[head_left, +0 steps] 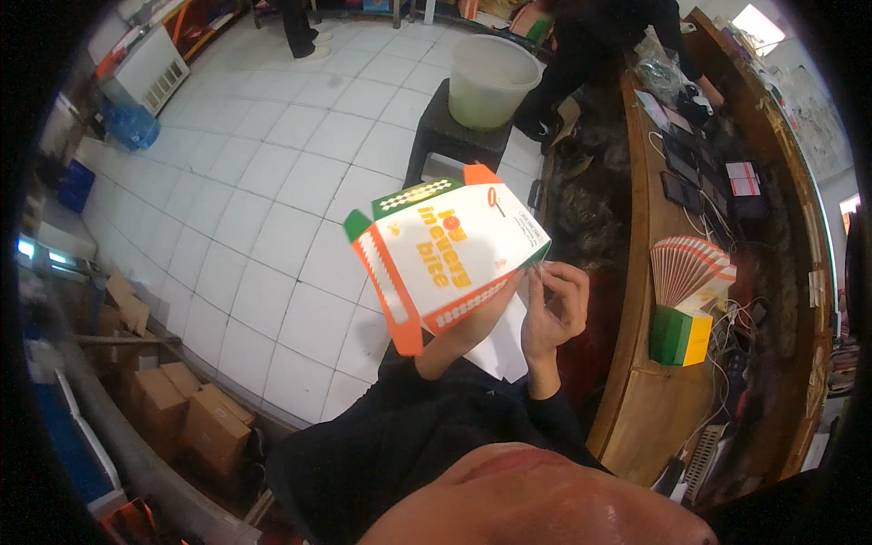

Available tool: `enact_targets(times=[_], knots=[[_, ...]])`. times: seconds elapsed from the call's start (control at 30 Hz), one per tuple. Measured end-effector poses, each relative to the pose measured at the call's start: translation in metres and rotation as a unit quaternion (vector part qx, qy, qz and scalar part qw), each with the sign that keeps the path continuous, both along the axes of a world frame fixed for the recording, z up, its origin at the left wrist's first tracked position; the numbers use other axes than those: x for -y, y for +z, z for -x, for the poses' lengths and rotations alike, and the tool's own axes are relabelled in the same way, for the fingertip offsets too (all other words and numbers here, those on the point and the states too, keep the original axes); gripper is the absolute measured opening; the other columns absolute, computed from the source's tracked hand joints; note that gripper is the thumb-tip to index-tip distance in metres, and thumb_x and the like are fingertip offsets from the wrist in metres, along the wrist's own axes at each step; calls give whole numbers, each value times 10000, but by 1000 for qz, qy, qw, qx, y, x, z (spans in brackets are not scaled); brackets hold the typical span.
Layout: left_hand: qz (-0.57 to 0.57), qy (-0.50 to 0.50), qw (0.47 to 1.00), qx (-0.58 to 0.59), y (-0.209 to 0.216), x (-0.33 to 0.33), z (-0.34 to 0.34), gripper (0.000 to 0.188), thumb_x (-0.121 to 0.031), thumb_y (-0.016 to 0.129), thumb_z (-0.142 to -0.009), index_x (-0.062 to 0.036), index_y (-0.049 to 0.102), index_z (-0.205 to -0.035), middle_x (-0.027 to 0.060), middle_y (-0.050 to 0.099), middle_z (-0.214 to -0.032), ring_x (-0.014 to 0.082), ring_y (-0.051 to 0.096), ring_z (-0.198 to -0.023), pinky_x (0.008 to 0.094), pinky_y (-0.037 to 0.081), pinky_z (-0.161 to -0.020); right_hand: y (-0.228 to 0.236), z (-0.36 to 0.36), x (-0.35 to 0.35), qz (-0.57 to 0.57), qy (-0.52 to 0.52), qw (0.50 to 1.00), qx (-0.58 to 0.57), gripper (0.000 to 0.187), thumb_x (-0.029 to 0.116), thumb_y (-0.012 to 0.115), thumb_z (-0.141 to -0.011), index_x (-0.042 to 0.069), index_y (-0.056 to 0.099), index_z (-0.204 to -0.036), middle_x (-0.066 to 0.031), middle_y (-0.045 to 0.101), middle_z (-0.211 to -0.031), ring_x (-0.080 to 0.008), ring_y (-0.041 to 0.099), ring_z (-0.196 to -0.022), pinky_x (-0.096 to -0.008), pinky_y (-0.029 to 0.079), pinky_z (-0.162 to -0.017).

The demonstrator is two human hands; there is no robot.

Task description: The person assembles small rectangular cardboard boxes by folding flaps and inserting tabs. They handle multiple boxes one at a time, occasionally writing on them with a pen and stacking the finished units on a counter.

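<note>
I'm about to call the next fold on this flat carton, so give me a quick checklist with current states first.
1. Carton blank held in the air in front of the person: ok.
2. Right hand pinching the blank's right edge: ok, fingers sit at the corner.
3. Left hand supporting it: cannot tell, it is mostly hidden behind the blank.
4. Flaps free: ok, the orange side flap and green top flap stick out unfolded.
5. Stack of blanks in reach on the wooden counter: ok, fanned beside a green and yellow box.
</note>
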State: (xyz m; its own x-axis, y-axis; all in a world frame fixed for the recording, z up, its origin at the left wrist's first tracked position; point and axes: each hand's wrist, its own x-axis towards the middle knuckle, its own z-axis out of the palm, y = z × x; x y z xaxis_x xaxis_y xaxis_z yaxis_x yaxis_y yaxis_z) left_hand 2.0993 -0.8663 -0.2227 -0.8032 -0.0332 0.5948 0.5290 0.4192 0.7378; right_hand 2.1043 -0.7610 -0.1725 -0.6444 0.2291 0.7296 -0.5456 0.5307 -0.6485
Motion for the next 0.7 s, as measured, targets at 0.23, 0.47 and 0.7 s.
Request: enact_targets(times=[0.23, 0.47, 0.7], knots=[[-123, -93, 984, 87, -17, -2, -3, 292, -98, 713, -819, -16, 612, -1080, 71, 617, -996, 177, 597, -869, 290, 487, -764, -4, 1, -28, 158, 129, 970, 131, 156, -107, 725, -700, -24, 654, -811, -105, 598, -910, -168, 567, -855, -271, 462, -738], [-188, -172, 950, 179, -13, 6, -10, 315, -98, 725, -800, -25, 605, -1082, 70, 615, -1004, 184, 587, -898, 306, 481, -770, 11, 4, -51, 19, 155, 975, 159, 213, -91, 716, -674, -8, 675, -866, -85, 618, -914, -170, 597, -866, -275, 475, -732], [-183, -186, 943, 207, -14, 7, -12, 338, -97, 736, -781, -34, 599, -1083, 70, 612, -1012, 192, 578, -926, 322, 475, -775, 13, 6, -70, -115, 128, 969, 178, 206, -60, 694, -717, 6, 682, -911, -97, 632, -953, -218, 611, -883, -303, 489, -746]])
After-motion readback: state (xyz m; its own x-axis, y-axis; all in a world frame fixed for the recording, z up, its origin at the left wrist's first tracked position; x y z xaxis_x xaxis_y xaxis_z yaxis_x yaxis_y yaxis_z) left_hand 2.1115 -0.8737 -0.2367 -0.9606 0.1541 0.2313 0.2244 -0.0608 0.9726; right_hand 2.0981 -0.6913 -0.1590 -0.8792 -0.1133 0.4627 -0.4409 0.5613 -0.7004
